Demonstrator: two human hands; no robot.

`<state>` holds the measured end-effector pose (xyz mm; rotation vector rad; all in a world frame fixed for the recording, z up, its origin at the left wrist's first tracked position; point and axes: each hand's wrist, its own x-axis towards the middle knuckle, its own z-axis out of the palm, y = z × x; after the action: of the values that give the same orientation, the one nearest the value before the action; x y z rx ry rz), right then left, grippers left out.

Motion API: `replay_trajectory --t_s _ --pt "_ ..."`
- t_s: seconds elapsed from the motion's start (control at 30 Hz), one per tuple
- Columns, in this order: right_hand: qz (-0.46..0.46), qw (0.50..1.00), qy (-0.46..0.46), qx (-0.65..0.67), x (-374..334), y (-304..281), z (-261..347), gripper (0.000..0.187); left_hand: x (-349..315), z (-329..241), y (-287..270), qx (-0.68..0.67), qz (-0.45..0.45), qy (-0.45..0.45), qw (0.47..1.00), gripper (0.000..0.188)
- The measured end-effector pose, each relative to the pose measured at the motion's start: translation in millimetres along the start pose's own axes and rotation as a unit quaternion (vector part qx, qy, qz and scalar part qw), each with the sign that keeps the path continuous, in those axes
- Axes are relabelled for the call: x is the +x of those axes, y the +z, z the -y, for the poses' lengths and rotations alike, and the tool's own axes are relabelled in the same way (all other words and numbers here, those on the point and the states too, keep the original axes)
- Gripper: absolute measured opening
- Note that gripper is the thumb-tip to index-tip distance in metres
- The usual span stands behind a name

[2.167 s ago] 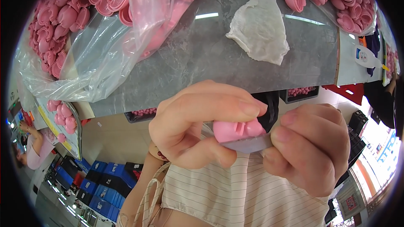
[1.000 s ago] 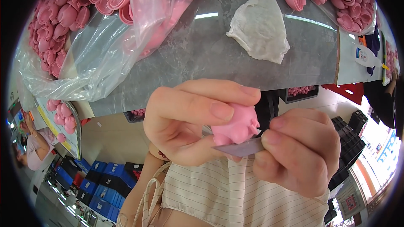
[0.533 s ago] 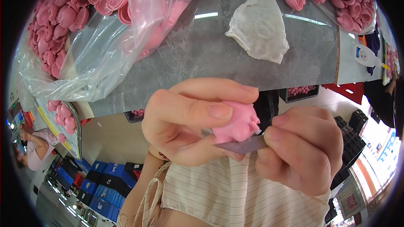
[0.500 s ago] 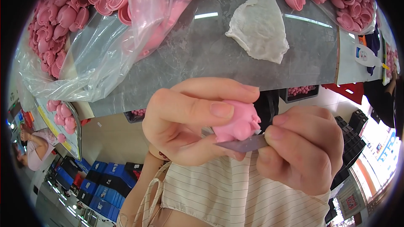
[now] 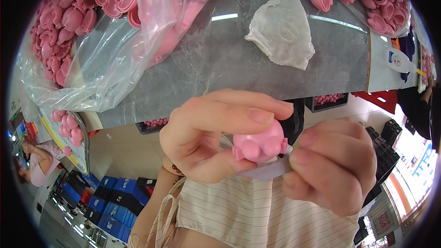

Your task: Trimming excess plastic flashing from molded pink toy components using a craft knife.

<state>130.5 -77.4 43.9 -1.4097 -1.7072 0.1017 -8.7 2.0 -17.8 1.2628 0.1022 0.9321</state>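
Pinching toy in left hand and strip in right hand, you might slip, scraping the thumb alongside.

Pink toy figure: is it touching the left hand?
Touching. The head view shows the left hand gripping the pink toy figure, a finger across its top and the thumb against its lower left.

Factory-type wkshp: bulk pink plastic pts on grey wkbench, stacked blue bins, co-worker in bkgd.
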Motion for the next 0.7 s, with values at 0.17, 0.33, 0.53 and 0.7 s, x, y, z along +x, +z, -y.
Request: replay_trajectory --t_s 0.17,0.33,0.53,0.7 --pt "0.004 1.000 0.011 -0.018 1 2 7 0.021 -4 1 3 0.012 -0.015 0.014 1.000 0.041" --pt "-0.002 1.000 0.004 -0.009 -3 9 7 0.021 -7 0 -1 -0.010 -0.018 0.010 1.000 0.041" --pt "-0.002 1.000 0.008 -0.015 -3 6 7 0.020 -5 3 6 0.025 -0.036 0.009 0.999 0.043" --pt "-0.003 1.000 0.013 -0.003 -2 2 6 0.021 -2 2 7 -0.009 -0.052 0.013 0.999 0.044"
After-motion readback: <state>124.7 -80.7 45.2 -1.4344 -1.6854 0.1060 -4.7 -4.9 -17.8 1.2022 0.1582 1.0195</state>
